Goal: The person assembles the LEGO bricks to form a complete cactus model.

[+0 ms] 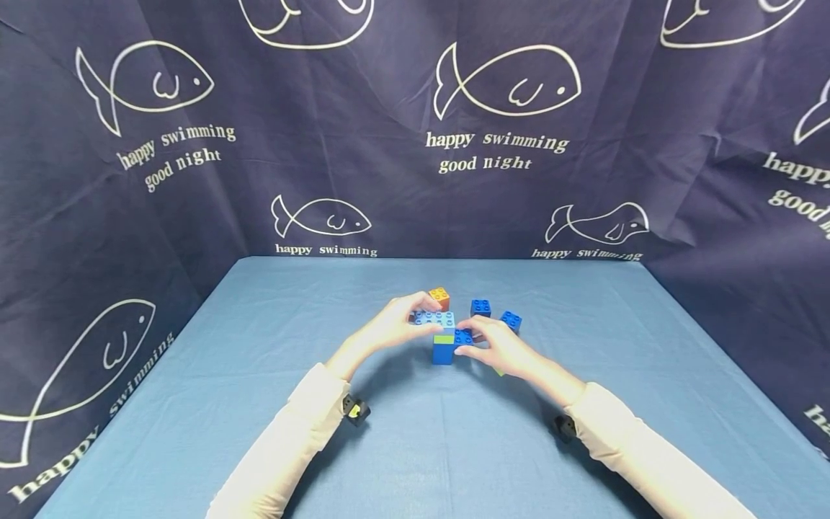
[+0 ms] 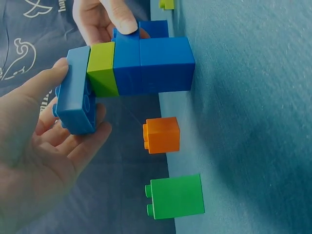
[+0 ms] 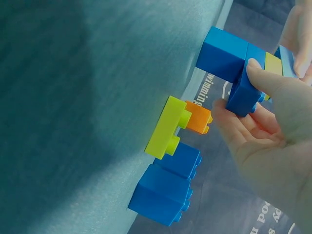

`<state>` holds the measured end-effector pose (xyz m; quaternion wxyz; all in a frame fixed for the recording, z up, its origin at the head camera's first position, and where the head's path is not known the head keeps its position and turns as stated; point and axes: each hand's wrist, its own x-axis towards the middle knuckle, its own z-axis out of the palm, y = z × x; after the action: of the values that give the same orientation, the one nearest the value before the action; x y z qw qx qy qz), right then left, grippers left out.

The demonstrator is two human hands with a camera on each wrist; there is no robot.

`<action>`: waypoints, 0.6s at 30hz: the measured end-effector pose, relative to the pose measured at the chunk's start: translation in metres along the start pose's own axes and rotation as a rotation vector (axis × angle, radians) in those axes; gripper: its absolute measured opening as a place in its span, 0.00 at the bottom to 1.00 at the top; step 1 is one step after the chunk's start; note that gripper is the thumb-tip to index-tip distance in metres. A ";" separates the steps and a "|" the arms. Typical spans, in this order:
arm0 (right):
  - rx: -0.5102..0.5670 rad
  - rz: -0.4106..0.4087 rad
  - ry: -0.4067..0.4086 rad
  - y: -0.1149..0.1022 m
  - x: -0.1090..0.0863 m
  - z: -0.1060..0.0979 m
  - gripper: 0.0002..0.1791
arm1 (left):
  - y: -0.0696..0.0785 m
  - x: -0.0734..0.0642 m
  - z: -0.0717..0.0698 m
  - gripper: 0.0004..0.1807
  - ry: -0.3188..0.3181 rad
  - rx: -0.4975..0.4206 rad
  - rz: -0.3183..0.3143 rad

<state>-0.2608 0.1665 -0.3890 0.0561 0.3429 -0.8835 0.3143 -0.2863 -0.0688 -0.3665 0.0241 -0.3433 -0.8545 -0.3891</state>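
Note:
A stack of toy building bricks stands upright on the table. At its base is a dark blue brick (image 1: 443, 354); over it sits another blue brick jutting right (image 3: 243, 95), then a lime-green brick (image 2: 102, 69) and a light blue brick (image 2: 77, 92) on top. My left hand (image 1: 397, 321) holds the light blue brick between thumb and fingers, its overhang reaching left. With thumb and fingers, my right hand (image 1: 503, 347) grips the jutting blue brick. In the head view the hands partly cover the stack.
Behind the stack stands an orange brick (image 1: 439, 297). A green brick (image 2: 176, 197) shows in the left wrist view. Two blue bricks (image 1: 480, 308) and a lime-green brick (image 3: 166, 127) stand to the right. A dark fish-print cloth (image 1: 415, 216) hangs behind the blue table (image 1: 415, 447).

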 end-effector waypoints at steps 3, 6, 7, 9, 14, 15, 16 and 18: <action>-0.001 0.002 -0.003 0.000 0.000 0.000 0.21 | 0.000 0.000 0.000 0.21 -0.005 0.015 0.016; -0.002 0.003 -0.003 -0.001 0.000 0.000 0.22 | -0.001 0.000 0.000 0.20 -0.017 0.048 0.012; -0.001 0.002 -0.003 -0.001 0.000 0.000 0.22 | 0.000 0.000 0.000 0.19 -0.020 0.062 0.010; 0.001 0.000 -0.001 -0.001 0.000 0.000 0.21 | 0.000 0.001 0.000 0.18 -0.027 0.071 0.005; -0.006 0.002 0.003 -0.001 0.000 -0.001 0.21 | 0.001 0.003 -0.001 0.17 -0.023 0.074 0.021; -0.007 0.003 0.002 -0.001 0.000 -0.001 0.21 | 0.001 0.003 -0.001 0.17 -0.023 0.075 0.024; -0.006 0.004 0.001 -0.001 0.000 -0.001 0.21 | 0.001 0.003 -0.001 0.17 -0.024 0.075 0.025; -0.001 0.001 -0.001 -0.001 0.001 -0.001 0.21 | 0.000 0.003 -0.002 0.17 -0.028 0.076 0.022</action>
<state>-0.2606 0.1658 -0.3877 0.0559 0.3424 -0.8839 0.3136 -0.2893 -0.0679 -0.3643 0.0293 -0.3569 -0.8651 -0.3512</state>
